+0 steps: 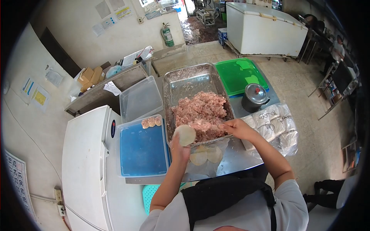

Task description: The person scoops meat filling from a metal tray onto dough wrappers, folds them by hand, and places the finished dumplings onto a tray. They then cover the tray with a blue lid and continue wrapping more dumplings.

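Observation:
My left hand [178, 149] holds a round, pale dumpling wrapper [185, 135] over the near left edge of a metal tray [191, 82]. A large mound of ground meat [200, 106] fills the near half of that tray. Over the meat, my right hand [239, 129] is closed on the end of a utensil carrying a lump of meat [201, 125]; the meat covers it, so its exact kind is hidden. More round wrappers [199, 158] lie on a plastic sheet just in front of the tray. Several formed dumplings [151, 122] sit at the far right corner of a blue-bottomed container [140, 148].
An empty-looking clear container [140, 98] stands left of the tray. To the right are a green tray [243, 77], a lidded metal pot [255, 98] and plastic-wrapped packs [271, 125]. A white freezer [86, 154] borders the left side. Another person [337, 52] is at far right.

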Demonstrator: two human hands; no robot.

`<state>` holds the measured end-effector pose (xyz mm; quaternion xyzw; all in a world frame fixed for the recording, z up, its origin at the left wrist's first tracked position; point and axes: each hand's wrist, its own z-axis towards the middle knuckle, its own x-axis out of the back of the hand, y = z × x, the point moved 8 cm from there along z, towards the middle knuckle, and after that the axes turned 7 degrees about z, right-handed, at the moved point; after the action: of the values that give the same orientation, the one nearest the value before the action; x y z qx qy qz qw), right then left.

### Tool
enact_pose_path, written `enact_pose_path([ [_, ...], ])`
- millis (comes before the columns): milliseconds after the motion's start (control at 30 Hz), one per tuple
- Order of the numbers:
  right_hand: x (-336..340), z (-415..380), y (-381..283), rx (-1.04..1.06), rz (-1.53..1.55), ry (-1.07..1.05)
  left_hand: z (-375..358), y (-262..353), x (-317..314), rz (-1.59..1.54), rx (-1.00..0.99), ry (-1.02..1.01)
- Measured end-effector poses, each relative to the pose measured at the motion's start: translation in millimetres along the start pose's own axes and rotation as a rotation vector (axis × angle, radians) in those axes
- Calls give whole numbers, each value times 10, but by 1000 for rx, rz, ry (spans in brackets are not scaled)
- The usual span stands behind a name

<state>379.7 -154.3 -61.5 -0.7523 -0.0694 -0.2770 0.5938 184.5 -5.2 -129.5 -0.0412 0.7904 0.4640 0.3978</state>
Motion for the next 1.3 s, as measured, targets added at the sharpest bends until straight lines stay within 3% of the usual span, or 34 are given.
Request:
enact_pose_path([
  [133,-249,78,-30,186,327,115,172,-113,-604,-212,35,-84],
  [200,-324,-21,-180,498,-63,273,160,-28,-744,-270,98,-52],
  [233,-230,-72,-276,496,-66,271,152,-25,-734,-330,156,-12],
  [267,-162,-87,-330,409,-331,179,299,-213,-540,-397,251,-93],
  [300,-126,-119,-388,317,-591,87,373,-294,-424,-402,247,-95],
  [400,-70,-261,-596,248,-840,58,439,-229,-204,-361,111,45],
  [500,-267,-242,-631,404,-715,119,299,-65,-420,-355,168,6],
  [633,-33,-295,-1019,326,-936,6,259,78,-522,-306,160,-26],
  [700,-34,-414,-1302,469,-838,134,344,32,-413,-358,156,11],
  [800,-265,-225,-1007,463,-727,67,346,81,-468,-303,142,-29],
  [900,43,-204,-1090,594,-500,137,238,264,-645,-515,157,-221],
  [933,97,-226,-1045,598,-501,141,266,297,-588,-244,94,-246],
  [967,199,-175,-838,395,-386,118,274,339,-538,24,30,-266],
  [1000,247,-146,-649,192,-270,94,86,473,-653,129,31,-361],
  [1033,226,-167,-657,190,-272,95,50,543,-672,127,32,-363],
  [1100,35,-199,-490,-108,201,-82,-14,668,-819,714,-188,-513],
  [1133,29,-230,-560,-107,199,-86,35,681,-809,712,-191,-509],
  [1200,10,-298,-778,-24,64,-130,-94,917,-1058,1159,-809,-611],
  [1233,-28,-300,-784,-21,62,-130,-105,966,-1085,1159,-812,-610],
  [1300,-33,-382,-1049,387,-116,23,-60,783,-1048,1127,-318,-723],
])
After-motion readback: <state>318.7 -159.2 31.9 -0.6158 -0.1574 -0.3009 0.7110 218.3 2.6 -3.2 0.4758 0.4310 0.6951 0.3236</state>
